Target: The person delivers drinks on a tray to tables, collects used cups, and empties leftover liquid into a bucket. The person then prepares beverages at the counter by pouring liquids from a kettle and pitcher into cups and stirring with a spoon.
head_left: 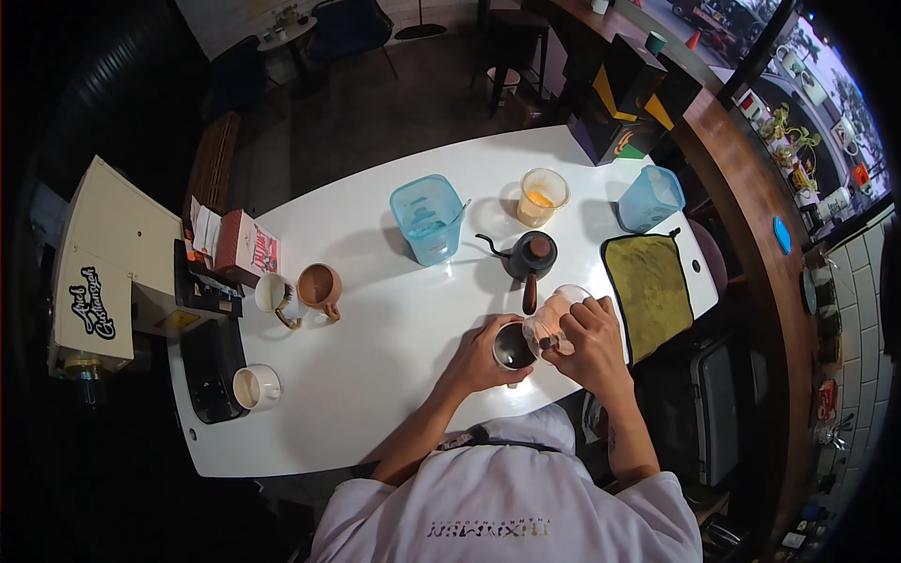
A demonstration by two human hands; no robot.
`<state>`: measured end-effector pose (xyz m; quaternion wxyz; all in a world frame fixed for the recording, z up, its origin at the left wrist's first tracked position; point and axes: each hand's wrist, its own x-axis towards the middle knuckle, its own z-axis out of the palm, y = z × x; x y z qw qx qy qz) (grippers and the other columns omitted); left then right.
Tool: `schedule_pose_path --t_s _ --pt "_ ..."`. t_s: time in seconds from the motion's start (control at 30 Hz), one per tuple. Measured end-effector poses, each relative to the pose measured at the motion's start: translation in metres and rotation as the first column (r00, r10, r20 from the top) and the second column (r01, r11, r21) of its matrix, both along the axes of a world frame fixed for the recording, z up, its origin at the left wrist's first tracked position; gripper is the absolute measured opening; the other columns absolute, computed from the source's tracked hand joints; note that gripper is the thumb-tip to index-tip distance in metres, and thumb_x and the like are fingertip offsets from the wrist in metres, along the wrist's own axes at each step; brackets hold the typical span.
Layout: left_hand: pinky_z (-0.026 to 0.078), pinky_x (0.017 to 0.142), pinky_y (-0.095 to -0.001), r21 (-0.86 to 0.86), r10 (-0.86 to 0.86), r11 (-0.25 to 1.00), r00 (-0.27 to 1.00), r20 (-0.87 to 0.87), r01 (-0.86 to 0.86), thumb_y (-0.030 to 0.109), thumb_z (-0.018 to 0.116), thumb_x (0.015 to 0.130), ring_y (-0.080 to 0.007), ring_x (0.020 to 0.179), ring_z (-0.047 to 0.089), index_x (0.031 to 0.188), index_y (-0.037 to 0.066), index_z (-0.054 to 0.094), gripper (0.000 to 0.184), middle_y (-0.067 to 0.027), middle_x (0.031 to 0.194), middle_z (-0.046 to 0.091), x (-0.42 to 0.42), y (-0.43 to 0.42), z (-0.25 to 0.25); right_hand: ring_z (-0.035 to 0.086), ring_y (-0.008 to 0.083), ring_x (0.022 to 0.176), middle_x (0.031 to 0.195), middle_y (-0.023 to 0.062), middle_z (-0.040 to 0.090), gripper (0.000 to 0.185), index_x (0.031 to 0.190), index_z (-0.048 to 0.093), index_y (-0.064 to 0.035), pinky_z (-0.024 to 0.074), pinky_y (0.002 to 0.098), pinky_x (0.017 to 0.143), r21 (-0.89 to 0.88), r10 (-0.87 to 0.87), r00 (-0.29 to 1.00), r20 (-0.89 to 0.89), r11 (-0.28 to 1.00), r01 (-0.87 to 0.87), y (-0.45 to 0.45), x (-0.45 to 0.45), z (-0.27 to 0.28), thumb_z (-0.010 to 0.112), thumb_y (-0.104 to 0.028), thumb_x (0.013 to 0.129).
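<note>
My left hand [480, 360] is wrapped around a cup [514, 347] with dark liquid inside, held low over the table's near side. In my right hand [595, 345] is a clear glass pitcher [556, 314], tilted toward the cup with its rim at or just over the cup's edge. My fingers close on the pitcher's handle side and hide part of it. I cannot make out whether liquid is flowing. Just beyond both hands stands a black gooseneck kettle [533, 253], its wooden handle pointing toward me.
On the white table [347, 403] are a blue container [428, 220], a tumbler with orange contents [542, 199], a second blue container [649, 199] and an olive cloth [648, 291]. Leftward are a brown mug [319, 289], white mugs [256, 388] and a cream machine [113, 272].
</note>
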<state>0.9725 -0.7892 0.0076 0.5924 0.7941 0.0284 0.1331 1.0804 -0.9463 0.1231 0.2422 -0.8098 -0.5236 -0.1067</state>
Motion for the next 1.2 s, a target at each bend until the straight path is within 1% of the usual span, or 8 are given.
schedule_pose_path --t_s 0.27,0.33,0.53,0.67,0.87,0.97,1.03,1.2 --pt "0.053 0.090 -0.0386 0.006 0.010 1.000 1.000 -0.009 -0.010 0.028 0.087 0.063 -0.0312 0.102 0.068 0.123 0.002 0.053 0.073 -0.0167 0.114 0.065 0.000 0.000 -0.001 0.050 0.0262 0.072 0.074 0.0060 0.050 0.039 0.073 0.053 -0.0071 0.0377 0.0398 0.070 -0.027 0.050 0.998 0.039 0.998 -0.049 0.001 -0.005 0.007 0.084 -0.017 0.051" --pt "0.053 0.091 -0.0388 0.043 0.014 0.999 1.000 0.015 -0.015 0.028 0.087 0.063 -0.0312 0.102 0.068 0.123 0.002 0.053 0.074 -0.0167 0.114 0.065 0.000 0.001 -0.003 0.050 0.0258 0.072 0.075 0.0057 0.051 0.039 0.073 0.054 -0.0071 0.0381 0.0400 0.071 -0.036 0.054 0.998 0.040 0.998 -0.053 0.000 -0.006 0.008 0.085 -0.016 0.052" --pt "0.053 0.092 -0.0389 0.038 0.015 0.999 1.000 0.015 -0.016 0.029 0.087 0.063 -0.0314 0.102 0.068 0.124 0.002 0.053 0.075 -0.0167 0.115 0.065 0.000 0.001 -0.004 0.051 0.0255 0.073 0.076 0.0054 0.052 0.038 0.074 0.055 -0.0071 0.0388 0.0405 0.071 -0.017 0.074 0.992 0.100 0.997 -0.072 -0.004 -0.007 0.009 0.085 -0.018 0.053" --pt "0.053 0.092 -0.0391 0.019 0.006 1.000 1.000 -0.015 -0.006 0.030 0.087 0.063 -0.0314 0.103 0.068 0.124 0.002 0.052 0.076 -0.0167 0.115 0.065 -0.001 0.001 -0.004 0.051 0.0256 0.072 0.076 0.0052 0.053 0.038 0.073 0.055 -0.0074 0.0388 0.0411 0.071 -0.018 0.068 0.993 0.101 0.998 -0.067 -0.007 -0.007 0.010 0.085 -0.019 0.053" --pt "0.053 0.091 -0.0392 0.009 0.008 1.000 1.000 -0.014 -0.008 0.031 0.087 0.063 -0.0310 0.103 0.068 0.125 0.003 0.052 0.076 -0.0170 0.115 0.065 -0.001 0.000 -0.007 0.050 0.0252 0.071 0.076 0.0050 0.052 0.037 0.072 0.054 -0.0075 0.0387 0.0416 0.071 -0.010 0.058 0.990 0.127 0.998 -0.057 -0.008 -0.009 0.012 0.084 -0.019 0.054" --pt "0.054 0.091 -0.0390 0.015 0.011 1.000 1.000 -0.006 -0.011 0.030 0.087 0.063 -0.0305 0.102 0.068 0.125 0.003 0.052 0.076 -0.0170 0.114 0.066 -0.001 0.000 -0.005 0.049 0.0247 0.070 0.074 0.0046 0.051 0.037 0.070 0.053 -0.0075 0.0386 0.0409 0.070 0.010 0.068 0.986 0.149 0.997 -0.070 -0.007 -0.010 0.016 0.084 -0.019 0.054" --pt "0.054 0.091 -0.0388 -0.021 0.003 1.000 1.000 -0.020 -0.003 0.029 0.087 0.063 -0.0296 0.102 0.069 0.125 0.003 0.052 0.076 -0.0163 0.114 0.066 -0.001 0.000 -0.003 0.048 0.0242 0.068 0.072 0.0043 0.049 0.038 0.069 0.052 -0.0075 0.0381 0.0402 0.069 0.019 0.083 0.983 0.161 0.996 -0.087 -0.007 -0.011 0.016 0.084 -0.019 0.053" --pt "0.055 0.090 -0.0377 -0.004 0.017 1.000 1.000 -0.026 -0.017 0.029 0.088 0.063 -0.0278 0.101 0.070 0.125 0.003 0.052 0.076 -0.0151 0.111 0.068 -0.003 0.000 0.003 0.048 0.0234 0.067 0.070 0.0041 0.047 0.039 0.068 0.051 -0.0076 0.0368 0.0394 0.067 0.039 0.104 0.981 0.165 0.993 -0.112 -0.005 -0.012 0.013 0.085 -0.019 0.052"
